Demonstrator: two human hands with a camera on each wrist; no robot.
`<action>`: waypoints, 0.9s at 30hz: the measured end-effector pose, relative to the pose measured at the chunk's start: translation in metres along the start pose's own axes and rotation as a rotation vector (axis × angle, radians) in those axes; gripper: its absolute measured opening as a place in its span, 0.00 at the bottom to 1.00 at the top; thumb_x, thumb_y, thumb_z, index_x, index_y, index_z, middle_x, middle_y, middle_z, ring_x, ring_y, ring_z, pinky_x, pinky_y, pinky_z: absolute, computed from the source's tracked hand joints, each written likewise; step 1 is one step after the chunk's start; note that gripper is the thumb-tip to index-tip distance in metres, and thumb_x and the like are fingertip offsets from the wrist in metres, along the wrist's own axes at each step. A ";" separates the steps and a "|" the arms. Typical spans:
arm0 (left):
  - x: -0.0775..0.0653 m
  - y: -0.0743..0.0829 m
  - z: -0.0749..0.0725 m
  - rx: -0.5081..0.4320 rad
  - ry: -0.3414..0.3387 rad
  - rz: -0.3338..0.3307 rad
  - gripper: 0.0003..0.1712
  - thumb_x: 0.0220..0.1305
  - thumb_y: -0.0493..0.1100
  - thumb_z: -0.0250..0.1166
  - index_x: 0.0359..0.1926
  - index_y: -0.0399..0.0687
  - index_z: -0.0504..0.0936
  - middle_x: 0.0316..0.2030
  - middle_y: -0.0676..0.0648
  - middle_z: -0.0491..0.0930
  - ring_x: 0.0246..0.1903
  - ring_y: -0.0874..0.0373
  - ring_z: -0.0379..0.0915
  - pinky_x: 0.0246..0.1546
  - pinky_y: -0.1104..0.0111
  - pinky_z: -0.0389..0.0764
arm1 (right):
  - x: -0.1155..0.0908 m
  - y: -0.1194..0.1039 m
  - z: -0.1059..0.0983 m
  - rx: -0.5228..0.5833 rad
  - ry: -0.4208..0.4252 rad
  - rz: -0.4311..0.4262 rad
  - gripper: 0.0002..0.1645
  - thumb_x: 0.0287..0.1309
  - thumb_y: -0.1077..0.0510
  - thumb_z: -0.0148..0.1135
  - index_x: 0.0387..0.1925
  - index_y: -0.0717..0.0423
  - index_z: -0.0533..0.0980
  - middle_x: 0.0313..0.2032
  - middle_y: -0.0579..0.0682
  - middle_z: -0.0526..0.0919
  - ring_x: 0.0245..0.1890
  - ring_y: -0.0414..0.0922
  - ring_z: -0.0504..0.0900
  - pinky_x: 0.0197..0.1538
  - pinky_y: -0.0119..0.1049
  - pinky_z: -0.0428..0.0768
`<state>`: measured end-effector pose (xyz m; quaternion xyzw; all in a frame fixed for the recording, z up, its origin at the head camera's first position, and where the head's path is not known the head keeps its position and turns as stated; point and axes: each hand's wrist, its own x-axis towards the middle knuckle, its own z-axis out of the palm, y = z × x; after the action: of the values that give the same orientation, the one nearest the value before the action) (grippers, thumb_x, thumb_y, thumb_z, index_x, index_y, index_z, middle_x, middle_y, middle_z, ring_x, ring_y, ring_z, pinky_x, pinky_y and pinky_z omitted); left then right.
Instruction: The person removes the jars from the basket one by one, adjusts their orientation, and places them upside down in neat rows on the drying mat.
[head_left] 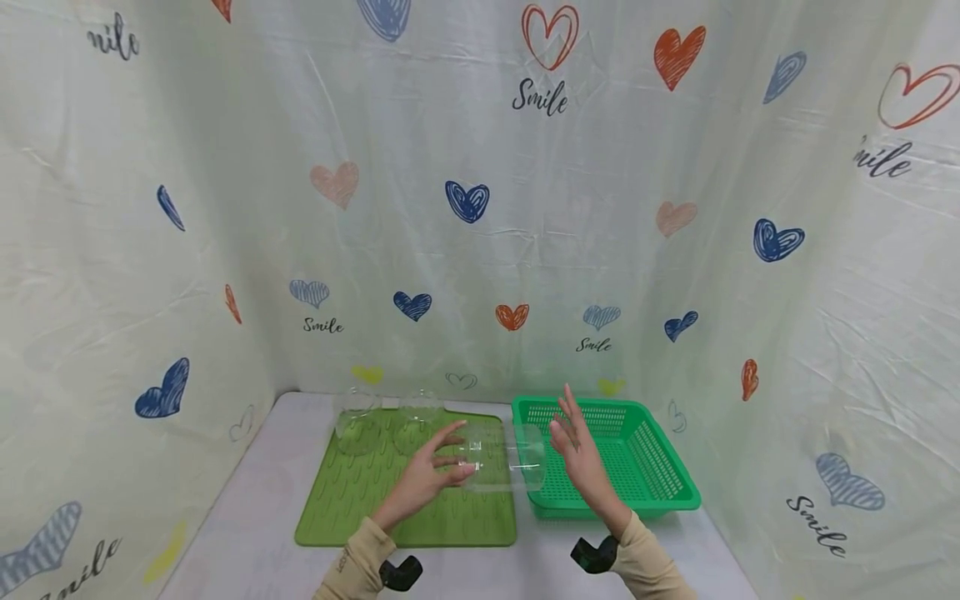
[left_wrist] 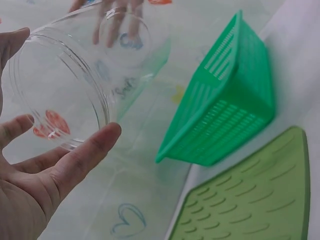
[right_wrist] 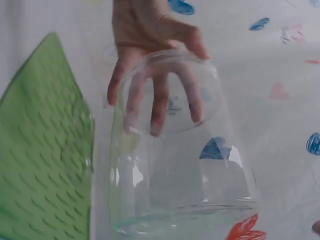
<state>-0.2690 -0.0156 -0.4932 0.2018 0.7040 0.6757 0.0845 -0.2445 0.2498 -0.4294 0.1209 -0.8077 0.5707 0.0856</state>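
A large clear glass jar [head_left: 495,467] lies sideways in the air above the mat and the near-left edge of the basket. My left hand [head_left: 423,479] grips its left end; in the left wrist view the thumb and fingers spread round the jar's thick rim [left_wrist: 101,102]. At the opposite end, my right hand [head_left: 583,458] stands upright with its fingers straight, beside the jar and not wrapped round it. The right wrist view shows the jar's clear wall [right_wrist: 175,175] with the left hand [right_wrist: 150,30] at its far end, fingers seen through the glass.
A green drying mat [head_left: 420,525] lies on the white table [head_left: 232,517]. Two more clear jars, one at left [head_left: 357,429] and one beside it [head_left: 417,425], stand on its back part. Right of the mat sits a green slotted basket [head_left: 622,503]. Printed curtains surround the table.
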 end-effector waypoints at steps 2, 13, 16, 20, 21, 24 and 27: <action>0.000 0.000 -0.001 -0.003 0.003 0.005 0.45 0.59 0.45 0.70 0.73 0.60 0.57 0.66 0.33 0.61 0.59 0.31 0.67 0.44 0.63 0.85 | 0.002 0.004 -0.003 0.137 -0.035 0.106 0.39 0.74 0.44 0.44 0.76 0.37 0.39 0.75 0.60 0.44 0.72 0.65 0.52 0.63 0.64 0.68; -0.005 -0.001 -0.004 0.070 0.002 0.000 0.44 0.58 0.48 0.70 0.72 0.65 0.59 0.66 0.34 0.62 0.59 0.35 0.69 0.46 0.58 0.84 | 0.004 0.037 0.004 0.555 -0.411 0.499 0.49 0.71 0.37 0.44 0.76 0.47 0.29 0.72 0.74 0.32 0.70 0.75 0.40 0.61 0.64 0.71; -0.008 -0.001 -0.005 0.098 0.001 0.000 0.44 0.58 0.50 0.70 0.72 0.65 0.58 0.66 0.34 0.62 0.60 0.34 0.68 0.47 0.55 0.83 | 0.005 0.041 0.009 0.611 -0.427 0.526 0.48 0.71 0.41 0.46 0.76 0.47 0.30 0.72 0.74 0.33 0.70 0.75 0.40 0.62 0.61 0.72; -0.011 -0.001 -0.007 0.126 0.010 0.012 0.45 0.58 0.50 0.71 0.72 0.63 0.57 0.67 0.33 0.62 0.60 0.34 0.68 0.48 0.51 0.82 | 0.008 0.042 0.013 0.633 -0.421 0.532 0.46 0.72 0.45 0.48 0.76 0.46 0.33 0.73 0.72 0.33 0.71 0.73 0.40 0.64 0.60 0.70; -0.011 -0.002 -0.008 0.130 0.012 0.017 0.46 0.58 0.50 0.71 0.73 0.63 0.57 0.67 0.33 0.61 0.60 0.34 0.68 0.49 0.50 0.82 | 0.009 0.041 0.014 0.628 -0.412 0.530 0.46 0.71 0.45 0.49 0.76 0.46 0.34 0.73 0.71 0.34 0.71 0.72 0.41 0.64 0.60 0.70; -0.014 -0.007 -0.010 0.147 0.033 0.024 0.47 0.60 0.49 0.69 0.74 0.63 0.53 0.68 0.32 0.59 0.61 0.33 0.66 0.50 0.48 0.81 | 0.014 0.038 0.017 0.554 -0.348 0.495 0.46 0.69 0.45 0.52 0.76 0.46 0.38 0.73 0.70 0.40 0.71 0.71 0.46 0.62 0.60 0.72; -0.024 -0.017 -0.016 0.169 0.095 -0.011 0.44 0.62 0.51 0.67 0.74 0.61 0.54 0.69 0.33 0.58 0.63 0.31 0.63 0.53 0.46 0.79 | 0.021 0.036 0.021 0.384 -0.231 0.419 0.47 0.65 0.44 0.58 0.75 0.44 0.45 0.72 0.67 0.48 0.69 0.69 0.56 0.59 0.58 0.76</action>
<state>-0.2565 -0.0399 -0.5120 0.1723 0.7626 0.6223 0.0374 -0.2749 0.2397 -0.4629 0.0299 -0.6967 0.7007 -0.1505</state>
